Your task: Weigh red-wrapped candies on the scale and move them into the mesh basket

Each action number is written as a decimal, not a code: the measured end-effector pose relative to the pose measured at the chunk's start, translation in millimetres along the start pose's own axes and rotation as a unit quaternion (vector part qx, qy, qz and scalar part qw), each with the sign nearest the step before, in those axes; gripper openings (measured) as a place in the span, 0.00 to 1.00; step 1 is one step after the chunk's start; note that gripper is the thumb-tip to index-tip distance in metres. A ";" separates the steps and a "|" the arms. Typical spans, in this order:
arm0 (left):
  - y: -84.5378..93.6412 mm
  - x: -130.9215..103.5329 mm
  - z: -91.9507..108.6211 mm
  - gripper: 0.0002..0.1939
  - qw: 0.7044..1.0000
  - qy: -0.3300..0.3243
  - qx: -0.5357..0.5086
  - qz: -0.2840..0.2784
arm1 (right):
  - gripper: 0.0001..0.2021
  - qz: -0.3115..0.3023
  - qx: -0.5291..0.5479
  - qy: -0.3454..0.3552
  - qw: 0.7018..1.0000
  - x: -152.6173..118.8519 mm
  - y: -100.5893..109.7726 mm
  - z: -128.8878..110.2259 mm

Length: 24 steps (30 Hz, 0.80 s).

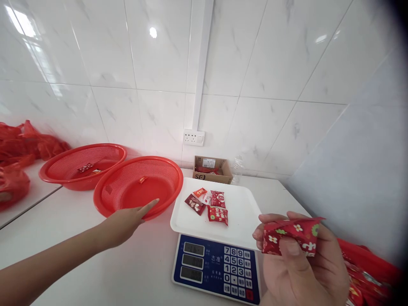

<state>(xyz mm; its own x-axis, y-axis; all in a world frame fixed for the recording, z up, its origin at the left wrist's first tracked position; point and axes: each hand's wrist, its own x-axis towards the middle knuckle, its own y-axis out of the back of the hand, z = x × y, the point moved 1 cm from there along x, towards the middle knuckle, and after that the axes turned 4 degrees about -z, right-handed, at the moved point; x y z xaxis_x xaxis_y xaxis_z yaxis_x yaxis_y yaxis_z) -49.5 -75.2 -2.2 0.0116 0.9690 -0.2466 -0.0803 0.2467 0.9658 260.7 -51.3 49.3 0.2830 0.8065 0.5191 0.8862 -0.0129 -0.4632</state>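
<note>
My right hand (302,263) is closed on a red snack packet (288,238) with white flowers and green print, thumb across its front, held up to the right of the scale. My left hand (123,225) reaches over the near rim of a red plastic basket (110,178). Its index finger is stretched out above the basket's inside; the other fingers are mostly hidden. One small orange-red packet (142,180) lies in that basket. Several snack packets, including a red one (218,215) with similar print and a dark red one (195,204), rest on the white scale tray (245,208).
The blue scale panel (216,267) faces me below the tray. A second red basket (54,170) with a few packets is at the left, near red plastic bags (32,142). Behind the tray stands a cardboard box (227,170). Red packaging (366,272) lies at the lower right.
</note>
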 end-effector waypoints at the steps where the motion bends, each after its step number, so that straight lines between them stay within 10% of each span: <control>1: 0.4 4.7 -2.6 0.37 1.000 0.000 -0.002 0.000 | 0.12 -0.001 -0.001 -0.001 1.000 0.2 0.0 -0.2; 10: -0.6 43.0 39.9 0.25 0.989 -0.081 -0.017 0.125 | 0.10 -0.022 -0.002 0.005 1.000 2.9 1.2 1.2; 17: -7.0 82.2 94.5 0.23 0.969 -0.223 -0.037 0.097 | 0.09 -0.036 0.002 0.016 0.999 5.1 1.4 2.9; 24: -11.1 97.7 95.9 0.19 0.973 -0.204 -0.011 0.108 | 0.09 -0.032 -0.002 0.014 0.999 4.1 3.2 5.3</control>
<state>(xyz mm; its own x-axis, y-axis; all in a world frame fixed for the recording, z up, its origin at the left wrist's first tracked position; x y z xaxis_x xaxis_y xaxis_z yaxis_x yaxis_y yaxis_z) 48.1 17.6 -29.2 0.3865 0.9221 0.0191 -0.1467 0.0410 0.9883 262.8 -44.9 46.2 0.2350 0.7889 0.5678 0.9045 0.0364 -0.4249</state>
